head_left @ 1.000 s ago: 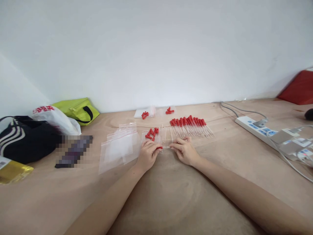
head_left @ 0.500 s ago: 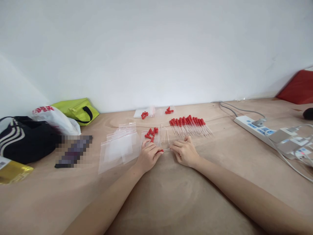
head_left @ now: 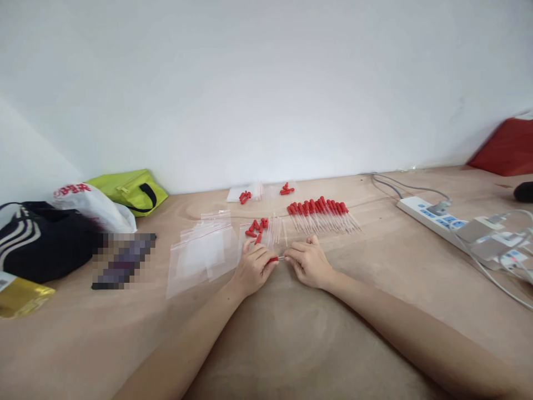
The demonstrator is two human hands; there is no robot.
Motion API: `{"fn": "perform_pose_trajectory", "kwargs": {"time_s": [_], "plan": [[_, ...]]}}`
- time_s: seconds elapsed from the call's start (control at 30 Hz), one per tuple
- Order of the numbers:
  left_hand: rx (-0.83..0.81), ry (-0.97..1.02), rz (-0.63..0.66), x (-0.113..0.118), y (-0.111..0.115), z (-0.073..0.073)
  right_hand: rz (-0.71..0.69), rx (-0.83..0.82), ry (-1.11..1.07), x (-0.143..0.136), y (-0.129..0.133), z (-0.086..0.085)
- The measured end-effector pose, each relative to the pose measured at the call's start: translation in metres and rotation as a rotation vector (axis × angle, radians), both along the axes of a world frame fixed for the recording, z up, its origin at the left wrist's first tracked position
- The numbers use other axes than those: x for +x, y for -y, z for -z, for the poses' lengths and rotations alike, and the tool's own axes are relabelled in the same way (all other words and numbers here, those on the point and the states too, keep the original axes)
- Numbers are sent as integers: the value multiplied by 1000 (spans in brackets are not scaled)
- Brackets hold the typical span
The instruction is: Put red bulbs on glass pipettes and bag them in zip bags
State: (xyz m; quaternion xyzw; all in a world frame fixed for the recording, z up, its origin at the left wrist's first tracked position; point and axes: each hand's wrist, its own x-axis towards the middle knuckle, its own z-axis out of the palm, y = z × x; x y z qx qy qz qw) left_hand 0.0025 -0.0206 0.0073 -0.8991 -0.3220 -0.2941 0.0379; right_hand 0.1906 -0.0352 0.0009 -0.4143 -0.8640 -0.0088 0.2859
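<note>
My left hand is closed on a red rubber bulb, whose end shows past the fingertips. My right hand pinches a thin clear dropper tube that runs in line with the bulb; whether it sits inside the bulb I cannot tell. Just beyond my left hand, loose red bulbs lie on a clear bag. Bare glass tubes lie beside them. Further right is a row of droppers with red bulbs, their tips pointing toward me.
Clear zip bags lie left of my hands. More red bulbs rest near the wall. A white power strip with chargers and cables stands at right. At left are a green bag, a white plastic bag and a black bag.
My right hand has moved slightly left, closer to my left hand. Less of the tube shows between them, and more of the red bulb is visible.
</note>
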Motion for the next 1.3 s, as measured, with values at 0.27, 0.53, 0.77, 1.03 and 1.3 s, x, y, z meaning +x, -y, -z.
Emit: {"fn": "perform_pose_trajectory", "kwargs": {"time_s": [0.27, 0.53, 0.77, 1.03, 1.3], "plan": [[23, 101, -61, -7, -8, -1, 51, 71, -19, 6, -6, 1], [11, 68, -46, -7, -2, 0, 45, 91, 0, 9, -2, 5], [1, 91, -42, -9, -4, 1, 46, 66, 15, 10, -2, 2], [9, 152, -403, -8, -9, 2, 237, -5, -45, 2, -8, 1], [-92, -33, -516, -4, -10, 6, 820, -124, -276, 7, -69, -2]]}}
